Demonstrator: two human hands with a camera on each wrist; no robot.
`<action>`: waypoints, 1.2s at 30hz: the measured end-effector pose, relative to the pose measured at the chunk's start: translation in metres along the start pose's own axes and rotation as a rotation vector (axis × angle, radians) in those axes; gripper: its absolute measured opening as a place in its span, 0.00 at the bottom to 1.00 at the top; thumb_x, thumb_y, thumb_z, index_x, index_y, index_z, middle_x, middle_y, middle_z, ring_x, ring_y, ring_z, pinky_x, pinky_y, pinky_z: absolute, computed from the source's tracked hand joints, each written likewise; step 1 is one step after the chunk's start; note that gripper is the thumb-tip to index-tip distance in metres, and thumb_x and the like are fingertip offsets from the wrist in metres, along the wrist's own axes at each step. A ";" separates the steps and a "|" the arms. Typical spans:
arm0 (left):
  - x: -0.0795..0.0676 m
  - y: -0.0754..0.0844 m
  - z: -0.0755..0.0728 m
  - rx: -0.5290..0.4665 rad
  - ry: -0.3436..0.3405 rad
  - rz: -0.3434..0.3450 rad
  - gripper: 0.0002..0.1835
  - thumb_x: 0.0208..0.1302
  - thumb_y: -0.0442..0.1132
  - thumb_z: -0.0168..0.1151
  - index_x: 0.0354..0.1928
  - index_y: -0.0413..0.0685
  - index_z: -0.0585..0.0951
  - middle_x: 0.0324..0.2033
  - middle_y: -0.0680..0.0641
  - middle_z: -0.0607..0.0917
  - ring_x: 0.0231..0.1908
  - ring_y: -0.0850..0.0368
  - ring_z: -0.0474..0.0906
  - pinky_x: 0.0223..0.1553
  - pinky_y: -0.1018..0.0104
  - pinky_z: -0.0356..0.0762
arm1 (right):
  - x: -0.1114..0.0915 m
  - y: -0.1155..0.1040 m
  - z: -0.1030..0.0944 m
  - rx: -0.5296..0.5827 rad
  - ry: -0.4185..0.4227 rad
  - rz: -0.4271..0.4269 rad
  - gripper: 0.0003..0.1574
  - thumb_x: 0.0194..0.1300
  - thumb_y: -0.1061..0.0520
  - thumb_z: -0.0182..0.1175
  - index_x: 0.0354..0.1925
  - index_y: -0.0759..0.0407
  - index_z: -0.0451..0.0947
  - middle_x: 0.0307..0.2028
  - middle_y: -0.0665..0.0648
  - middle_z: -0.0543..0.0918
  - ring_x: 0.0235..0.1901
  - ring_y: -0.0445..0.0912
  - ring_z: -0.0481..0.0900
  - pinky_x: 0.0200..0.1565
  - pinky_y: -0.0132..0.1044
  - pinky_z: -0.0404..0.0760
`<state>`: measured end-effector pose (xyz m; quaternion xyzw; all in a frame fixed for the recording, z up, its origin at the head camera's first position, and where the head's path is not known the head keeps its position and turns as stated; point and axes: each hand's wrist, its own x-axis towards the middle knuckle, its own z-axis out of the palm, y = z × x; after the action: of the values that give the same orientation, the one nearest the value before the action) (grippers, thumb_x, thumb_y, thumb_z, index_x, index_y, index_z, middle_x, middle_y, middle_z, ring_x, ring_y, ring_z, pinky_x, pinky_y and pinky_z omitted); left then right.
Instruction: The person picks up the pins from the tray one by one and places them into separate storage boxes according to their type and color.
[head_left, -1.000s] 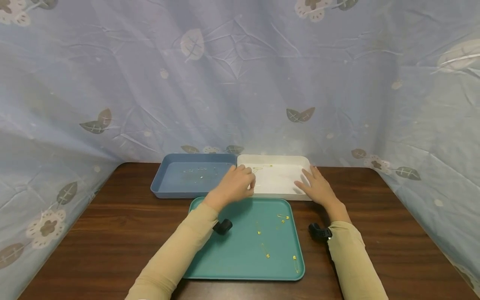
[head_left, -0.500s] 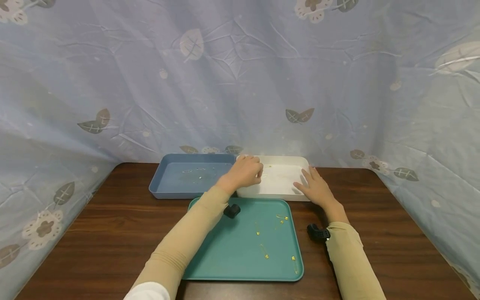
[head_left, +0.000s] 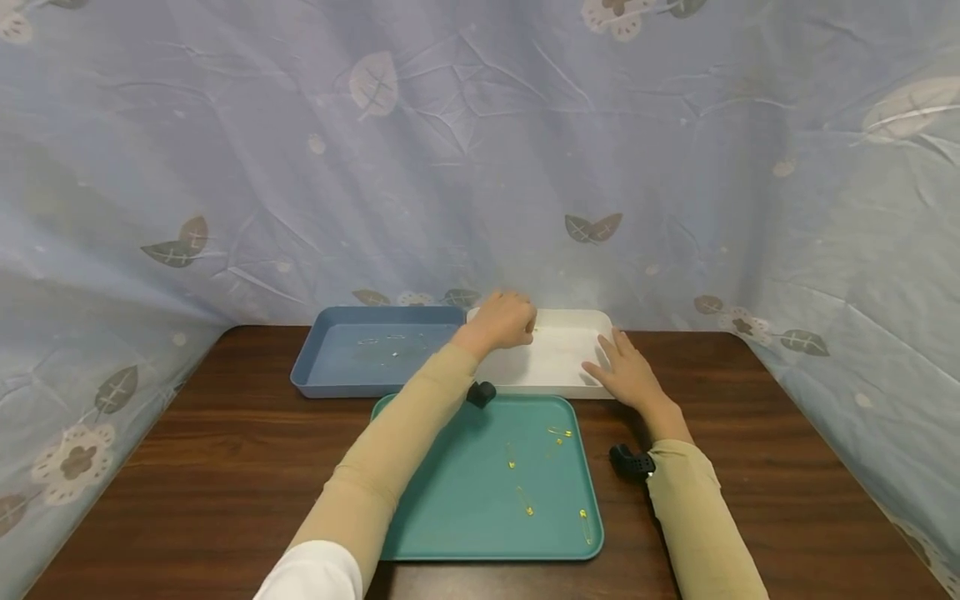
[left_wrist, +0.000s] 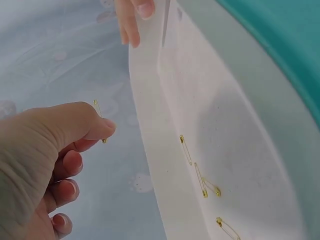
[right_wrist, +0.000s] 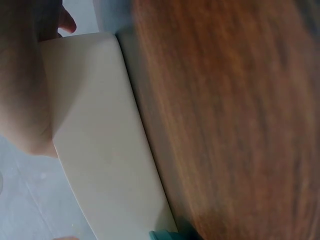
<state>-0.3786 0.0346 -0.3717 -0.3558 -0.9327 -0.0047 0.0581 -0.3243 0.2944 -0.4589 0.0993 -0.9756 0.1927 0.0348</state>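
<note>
In the head view my left hand is above the left part of the white tray. The left wrist view shows a gold safety pin pinched between its thumb and forefinger, the other fingers curled. Below, on the white tray's floor, lie several gold safety pins. My right hand rests on the right rim of that tray, its fingers spread and fairly straight, holding nothing. More gold safety pins lie scattered over the right half of the teal tray in front.
Left of the white tray, a blue tray holds several silver-looking safety pins. All the trays stand on a dark wooden table. A patterned curtain hangs close behind and along both sides.
My left hand has moved right and away from me, from the white tray's left edge to over its left part. The right hand stays at the right rim.
</note>
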 end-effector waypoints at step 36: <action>0.067 0.020 0.010 -0.144 -0.001 -0.119 0.03 0.60 0.43 0.65 0.33 0.54 0.83 0.35 0.55 0.84 0.42 0.57 0.78 0.57 0.55 0.70 | -0.001 -0.003 -0.001 0.026 0.008 0.007 0.47 0.72 0.37 0.47 0.73 0.68 0.53 0.75 0.73 0.44 0.75 0.67 0.42 0.71 0.65 0.48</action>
<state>-0.4164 0.0945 -0.3745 -0.3032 -0.9494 -0.0752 0.0315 -0.3221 0.2921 -0.4566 0.0955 -0.9732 0.2058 0.0366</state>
